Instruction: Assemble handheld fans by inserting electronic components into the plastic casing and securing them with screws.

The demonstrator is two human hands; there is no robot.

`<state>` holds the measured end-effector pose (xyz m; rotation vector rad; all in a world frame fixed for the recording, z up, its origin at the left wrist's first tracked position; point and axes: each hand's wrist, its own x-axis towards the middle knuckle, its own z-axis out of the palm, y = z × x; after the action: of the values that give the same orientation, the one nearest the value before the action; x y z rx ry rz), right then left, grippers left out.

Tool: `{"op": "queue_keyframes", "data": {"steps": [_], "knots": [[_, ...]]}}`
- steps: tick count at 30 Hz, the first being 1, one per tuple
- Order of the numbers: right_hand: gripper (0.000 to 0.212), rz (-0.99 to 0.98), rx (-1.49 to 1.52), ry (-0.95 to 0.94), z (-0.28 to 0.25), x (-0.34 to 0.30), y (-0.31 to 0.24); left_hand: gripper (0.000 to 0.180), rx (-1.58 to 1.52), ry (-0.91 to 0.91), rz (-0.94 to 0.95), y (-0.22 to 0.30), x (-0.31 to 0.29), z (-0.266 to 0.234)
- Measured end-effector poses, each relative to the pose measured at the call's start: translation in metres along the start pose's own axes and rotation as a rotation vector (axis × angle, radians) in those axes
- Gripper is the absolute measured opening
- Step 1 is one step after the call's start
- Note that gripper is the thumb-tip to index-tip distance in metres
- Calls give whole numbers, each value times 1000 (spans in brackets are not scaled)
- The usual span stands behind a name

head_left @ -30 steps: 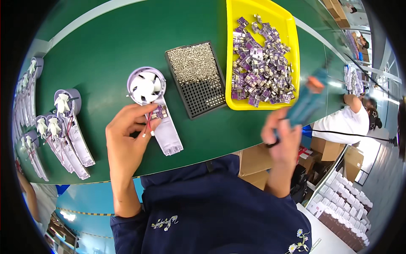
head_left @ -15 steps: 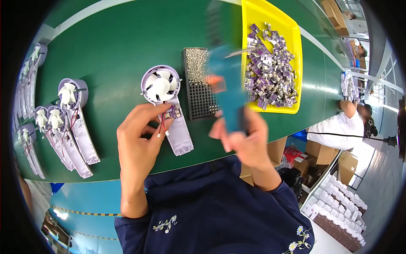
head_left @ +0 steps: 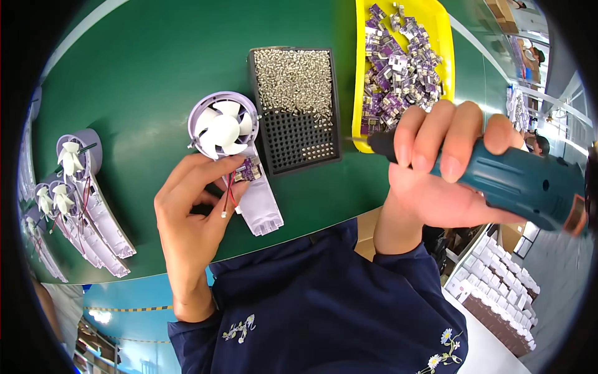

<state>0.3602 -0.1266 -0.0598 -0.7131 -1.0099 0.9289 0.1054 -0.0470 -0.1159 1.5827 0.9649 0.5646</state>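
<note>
A pale lilac handheld fan half-housing (head_left: 261,209) with white blades lies on the green table. My left hand (head_left: 187,215) pinches a small purple circuit board (head_left: 250,169) against its handle, just below the fan ring. Red and dark wires with white plugs hang by my fingers. At the right, my right hand (head_left: 430,181) is wrapped round a teal electric screwdriver (head_left: 523,181), raised and tilted sideways with its dark nose toward the left. Between my hands sits a black screw tray (head_left: 283,140), its far part heaped with small silver screws and a few standing in the near holes.
A yellow bin (head_left: 359,81) of purple circuit boards stands at the back right. Several more fan halves (head_left: 103,215) lie at the left of the green table (head_left: 156,75). White parts are stacked in rows (head_left: 492,293) below right, beyond the table edge.
The screwdriver has swung from upright beside the screw tray to the right, now lying sideways in my right hand. The tray shows fully. My left hand keeps its pinch on the board.
</note>
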Motion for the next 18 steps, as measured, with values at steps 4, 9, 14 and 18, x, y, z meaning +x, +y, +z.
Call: {"op": "queue_keyframes", "data": {"steps": [4, 9, 14, 18], "knots": [[75, -156, -119, -84, 4, 1, 12, 34, 31, 10, 5, 1, 1, -1], [81, -185, -106, -19, -1, -15, 21, 35, 39, 11, 17, -1, 1, -2], [87, -195, -90, -46, -9, -14, 26, 35, 44, 25, 45, -4, 1, 0], [89, -232, -101, -32, -12, -14, 29, 34, 29, 30, 39, -3, 1, 1]]}}
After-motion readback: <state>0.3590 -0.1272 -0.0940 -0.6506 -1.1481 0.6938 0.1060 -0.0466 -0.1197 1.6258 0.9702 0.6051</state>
